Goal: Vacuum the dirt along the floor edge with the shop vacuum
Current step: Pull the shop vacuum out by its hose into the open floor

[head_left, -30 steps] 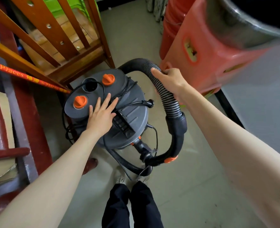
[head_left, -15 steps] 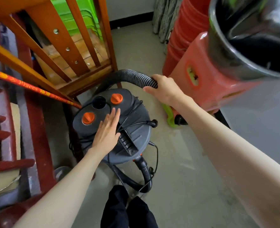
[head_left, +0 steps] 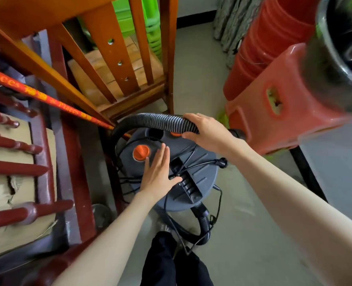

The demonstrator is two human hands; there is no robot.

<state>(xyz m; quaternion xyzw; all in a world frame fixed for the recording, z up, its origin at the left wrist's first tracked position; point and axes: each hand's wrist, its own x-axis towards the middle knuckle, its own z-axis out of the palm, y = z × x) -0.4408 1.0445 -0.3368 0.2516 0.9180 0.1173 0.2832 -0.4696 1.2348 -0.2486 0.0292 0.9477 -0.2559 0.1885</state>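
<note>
Bottom centre of the frame there's one pair of dark trouser legs point(head_left: 171, 263), then the shop vacuum point(head_left: 183, 174) right in front, mid-frame. Left hand point(head_left: 159, 174) lies flat on its grey lid point(head_left: 199, 168), fingers straight and together, probably steadying the tub. Right hand point(head_left: 207, 131) is wrapped round the ribbed hose point(head_left: 156, 120), pulling it up clear of the lid I'd guess. Two orange knobs on top; one point(head_left: 141, 153) is plain, the other's mostly hidden under the hose. The power cord point(head_left: 202, 163) is draped loose across the lid, so likely not plugged in. Further back: wooden chair point(head_left: 117, 65) upper left, and a stack of red plastic stools point(head_left: 274, 96) upper right, too blurry to count.
</note>
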